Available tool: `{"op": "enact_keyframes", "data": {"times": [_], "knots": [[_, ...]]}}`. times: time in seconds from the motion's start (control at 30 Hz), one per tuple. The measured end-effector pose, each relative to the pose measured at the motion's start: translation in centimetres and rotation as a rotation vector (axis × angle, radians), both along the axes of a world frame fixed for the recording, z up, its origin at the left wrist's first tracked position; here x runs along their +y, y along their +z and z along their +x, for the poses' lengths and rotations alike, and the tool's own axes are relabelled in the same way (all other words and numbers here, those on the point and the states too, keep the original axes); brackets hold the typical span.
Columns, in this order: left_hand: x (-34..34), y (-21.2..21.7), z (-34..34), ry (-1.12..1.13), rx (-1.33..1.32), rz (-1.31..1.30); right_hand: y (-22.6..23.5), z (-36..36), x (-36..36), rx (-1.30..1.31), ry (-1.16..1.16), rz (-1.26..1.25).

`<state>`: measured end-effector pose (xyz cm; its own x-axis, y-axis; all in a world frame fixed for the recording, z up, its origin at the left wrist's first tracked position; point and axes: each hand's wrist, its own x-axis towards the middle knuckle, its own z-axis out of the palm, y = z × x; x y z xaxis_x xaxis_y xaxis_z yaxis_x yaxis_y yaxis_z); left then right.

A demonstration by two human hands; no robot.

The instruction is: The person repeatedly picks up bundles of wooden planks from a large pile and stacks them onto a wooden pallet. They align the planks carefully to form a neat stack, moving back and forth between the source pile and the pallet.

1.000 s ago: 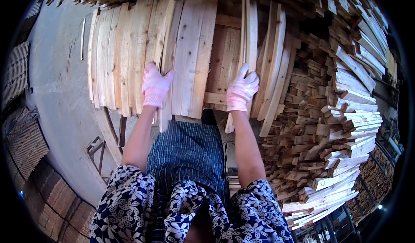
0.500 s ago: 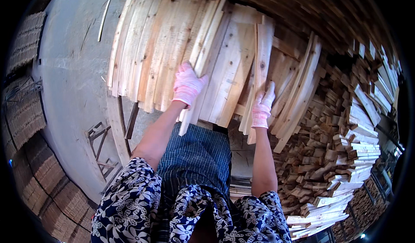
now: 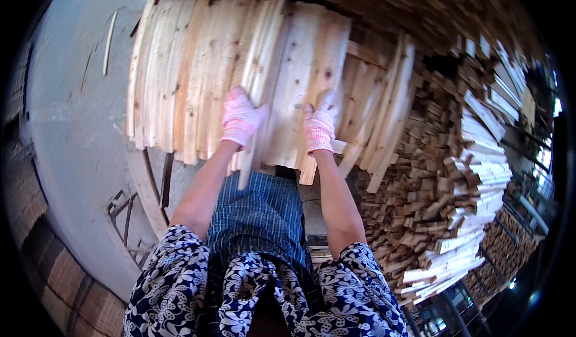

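Left hand (image 3: pixel 240 121), pink glove, grip closed on narrow slat (image 3: pixel 251 157) hanging toward plaid apron (image 3: pixel 264 217). Right hand (image 3: pixel 319 127), pink glove, fingers spread flat on wide plank (image 3: pixel 303 91), pinching nothing. Planks in row (image 3: pixel 180 85) just beyond both grips, side by side, ends roughly even: much looks arranged. Jumbled offcut heap (image 3: pixel 456 175) right of right grip, seemingly unsorted. Concrete floor (image 3: pixel 66 127) left.

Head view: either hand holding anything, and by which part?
Left hand grips a narrow wooden slat around its lower part. Right hand lies flat on a wide board, near its lower end; a closed grip cannot be told.
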<state>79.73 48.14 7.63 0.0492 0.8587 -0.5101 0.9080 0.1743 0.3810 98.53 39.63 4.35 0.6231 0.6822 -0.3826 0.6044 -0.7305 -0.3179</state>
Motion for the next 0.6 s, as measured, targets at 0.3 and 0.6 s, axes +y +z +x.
{"op": "enact_keyframes", "data": {"times": [0.3, 0.6], "knots": [[1.3, -1.5, -3.2, 0.030, 0.092, 0.031, 4.5, 20.4, -5.3, -0.150, -0.068, 0.265], [0.6, -3.2, -3.1, 0.020, 0.243, 0.156, 3.1, 17.8, -3.8, -0.127, -0.139, -0.159]]}}
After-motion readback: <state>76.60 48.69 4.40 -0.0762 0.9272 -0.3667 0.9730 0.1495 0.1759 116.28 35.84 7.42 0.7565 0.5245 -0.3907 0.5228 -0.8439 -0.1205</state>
